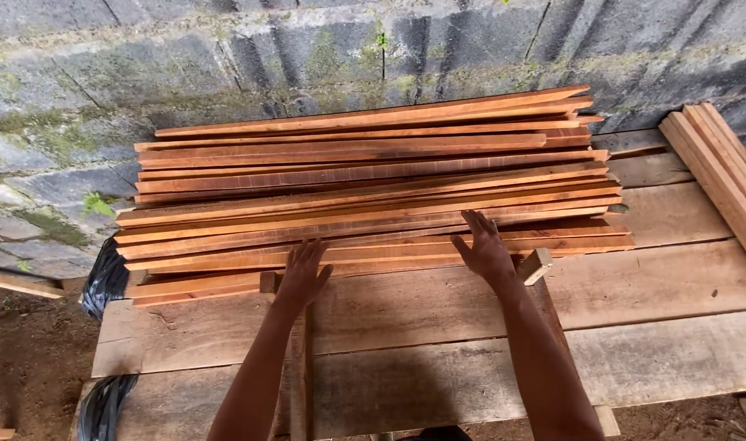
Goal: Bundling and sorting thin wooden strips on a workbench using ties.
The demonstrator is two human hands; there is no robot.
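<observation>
1. A rough plank workbench (675, 286) stands against a mossy block wall (79, 90).
2. A stack of thin reddish wooden slats (373, 188) covers the bench's far half, reaching almost to its left edge.
3. The left hand (301, 273) and right hand (486, 249) lie flat, fingers spread, on the nearest slats, gripping nothing.
4. The hands seem to be squaring the stack; lifting a slat would need fingers curled under its edge.
5. More lumber (720, 175) lies at the far right corner.
</observation>
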